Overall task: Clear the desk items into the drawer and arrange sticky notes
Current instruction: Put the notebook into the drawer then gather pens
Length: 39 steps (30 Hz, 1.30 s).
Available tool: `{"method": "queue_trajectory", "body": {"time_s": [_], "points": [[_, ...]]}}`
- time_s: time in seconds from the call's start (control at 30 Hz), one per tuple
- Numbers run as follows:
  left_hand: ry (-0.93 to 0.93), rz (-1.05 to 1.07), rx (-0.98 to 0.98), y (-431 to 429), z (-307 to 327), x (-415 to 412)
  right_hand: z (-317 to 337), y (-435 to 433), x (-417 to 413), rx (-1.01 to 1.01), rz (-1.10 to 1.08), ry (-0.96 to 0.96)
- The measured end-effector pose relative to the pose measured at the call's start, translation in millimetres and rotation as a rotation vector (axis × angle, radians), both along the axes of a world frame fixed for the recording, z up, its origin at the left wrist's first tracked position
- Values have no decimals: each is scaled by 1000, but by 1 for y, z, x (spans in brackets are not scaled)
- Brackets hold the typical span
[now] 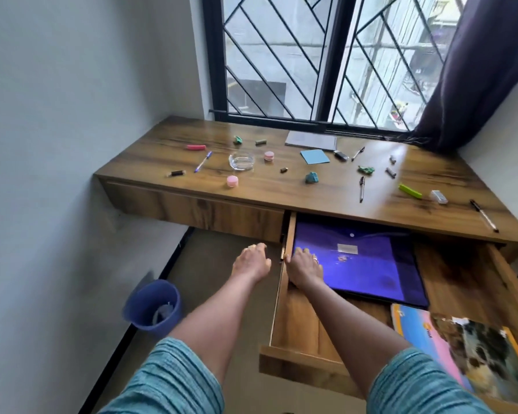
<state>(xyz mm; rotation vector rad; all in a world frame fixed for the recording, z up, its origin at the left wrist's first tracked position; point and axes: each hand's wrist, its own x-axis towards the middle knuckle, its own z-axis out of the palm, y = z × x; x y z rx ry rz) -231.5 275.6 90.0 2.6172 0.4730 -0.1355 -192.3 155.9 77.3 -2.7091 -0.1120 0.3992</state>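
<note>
Resting flat on the purple folder [371, 264] inside the open drawer [299, 324], right hand [304, 264]; left hand [251, 258] beside it, fingers loose, empty. Beyond both hands, on the surface [150, 156]: blue sticky notes [314, 156], light, floppy, likely best pinched by the edges; glass dish [241, 161] slick, breakable.

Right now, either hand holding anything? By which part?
Nothing clearly held. Left hand hangs free; right hand rests on the left edge of the purple plastic folder in the open wooden drawer, no grip visible.
</note>
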Motion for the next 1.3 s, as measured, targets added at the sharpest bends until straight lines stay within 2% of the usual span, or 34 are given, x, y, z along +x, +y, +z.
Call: {"method": "queue_trajectory", "body": {"time_s": [0.23, 0.47, 0.57, 0.67, 0.87, 1.0, 1.13, 1.3], "points": [[-52, -77, 153, 53, 3, 43, 2, 68, 48, -21, 47, -77], [-53, -184, 274, 104, 12, 127, 0, 122, 132, 97, 0, -182], [-67, -201, 299, 112, 15, 168, 0, 129, 163, 68, 52, -233], [-123, -208, 255, 110, 22, 200, 5, 128, 189, 33, 111, -280], [-254, -279, 219, 91, 38, 270, 14, 112, 244, 53, -18, -349], [-261, -256, 163, 85, 44, 313, 24, 97, 278, 21, -118, -406], [-273, -205, 28, 89, 52, 360, 31, 91, 317, -42, -201, -420], [-150, -104, -104, 121, 63, 428, 49, 110, 376, 27, -327, -384]]}}
